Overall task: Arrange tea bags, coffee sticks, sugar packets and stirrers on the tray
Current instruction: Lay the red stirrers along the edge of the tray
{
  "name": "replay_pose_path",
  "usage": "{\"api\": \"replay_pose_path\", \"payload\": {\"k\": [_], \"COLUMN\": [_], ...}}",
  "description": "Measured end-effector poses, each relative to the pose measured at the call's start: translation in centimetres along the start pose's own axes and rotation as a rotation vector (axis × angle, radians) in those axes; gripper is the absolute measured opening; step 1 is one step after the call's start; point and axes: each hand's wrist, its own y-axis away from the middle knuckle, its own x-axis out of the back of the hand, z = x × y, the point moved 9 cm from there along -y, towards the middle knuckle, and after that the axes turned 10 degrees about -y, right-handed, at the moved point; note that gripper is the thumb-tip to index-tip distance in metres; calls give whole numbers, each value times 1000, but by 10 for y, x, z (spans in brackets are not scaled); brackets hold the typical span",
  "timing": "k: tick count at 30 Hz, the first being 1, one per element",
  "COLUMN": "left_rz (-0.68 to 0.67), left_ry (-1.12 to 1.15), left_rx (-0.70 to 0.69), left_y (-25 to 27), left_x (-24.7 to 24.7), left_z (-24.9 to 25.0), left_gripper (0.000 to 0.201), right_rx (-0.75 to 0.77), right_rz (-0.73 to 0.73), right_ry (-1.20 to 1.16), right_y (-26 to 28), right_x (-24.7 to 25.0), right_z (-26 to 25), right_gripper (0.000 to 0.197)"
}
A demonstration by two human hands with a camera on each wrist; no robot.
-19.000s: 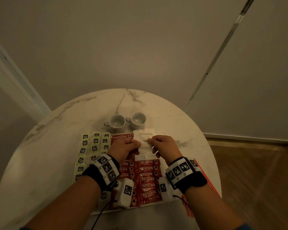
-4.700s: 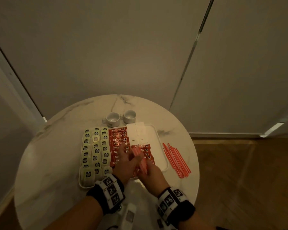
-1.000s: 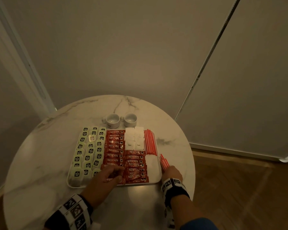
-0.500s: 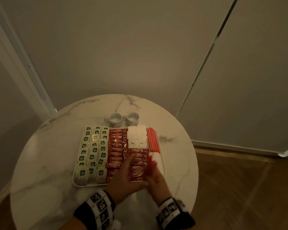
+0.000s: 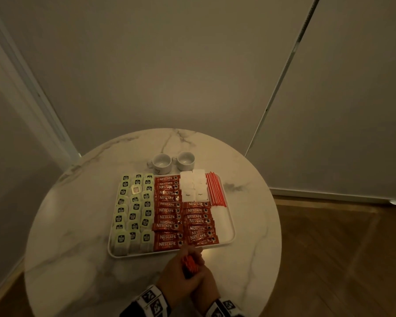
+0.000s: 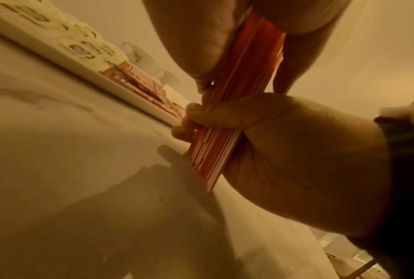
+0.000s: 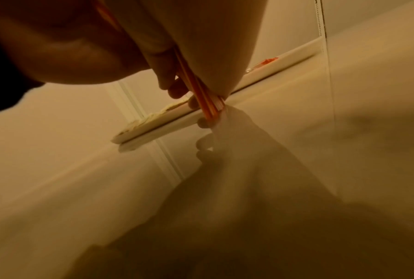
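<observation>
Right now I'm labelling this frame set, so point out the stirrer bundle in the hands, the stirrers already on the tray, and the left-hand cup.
stirrer bundle (image 6: 215,151), left wrist view, striped lower end.
stirrers on the tray (image 5: 215,191), head view, middle of the row.
left cup (image 5: 161,164), head view, outer wall.

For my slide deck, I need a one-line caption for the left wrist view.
Both hands grip a bundle of red stirrers upright on the marble table, beside the tray.

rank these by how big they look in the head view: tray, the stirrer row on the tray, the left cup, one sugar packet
1. tray
2. stirrer row
3. left cup
4. sugar packet

The cup sits farther back, so its lead over the packet is only apparent.
</observation>
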Motion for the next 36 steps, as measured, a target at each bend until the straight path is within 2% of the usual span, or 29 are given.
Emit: {"api": "replay_pose_path", "payload": {"k": [4, 6, 8, 11, 14, 16, 19, 21, 24, 25, 27, 29, 31, 33, 36], "left_rz": [66, 93, 110, 118, 58, 35, 53, 82, 116, 118, 138, 236, 348, 394, 361], "left_ry": [68, 108, 134, 73, -51, -88, -70, 17, 267, 326, 387, 472, 520, 540, 472], "left_rx": [-7, -47, -78, -92, -75, -44, 13, 79, 167, 183, 180, 158, 163, 163, 141], "left_y": [1, 1, 0, -4, -4, -3, -7, -15, -29, -34, -43, -48, -50, -47, -38], "left_x": [6, 10, 14, 14, -1, -9, -9, -1, 20, 27, 43, 65, 89, 104, 107], "left_z": [-1, 8, 15, 16, 9, 4, 2, 6, 20, 27, 40, 48, 42, 32, 22], "left_gripper": [36, 41, 47, 58, 63, 58, 35, 21, 10, 13, 33, 44, 47, 49, 40], "right_rx": [9, 32, 56, 32, -23, -39, -63, -48, 24, 47, 89, 26, -115, -274, -372], "right_rz": [33, 25, 58, 91, 60, 14, -10, 20, 40, 40, 111, 258, 365, 376, 361], "right_ry": [-19, -66, -90, -105, -58, 34, 170, 80, -19, -19, 58, 138, 265, 351, 389], "right_y": [2, 11, 11, 3, 0, -2, -7, -5, -4, -6, -15, -26, -36, -45, -56], "right_x": [5, 10, 17, 21, 17, 10, 7, 14, 31, 37, 59, 93, 124, 141, 148], "right_z": [-11, -15, -19, -26, -16, -6, -3, -10, -35, -44, -55, -53, -43, -27, -13], "right_gripper": [28, 36, 35, 26, 18, 17, 27, 23, 21, 21, 15, 12, 21, 24, 21]}}
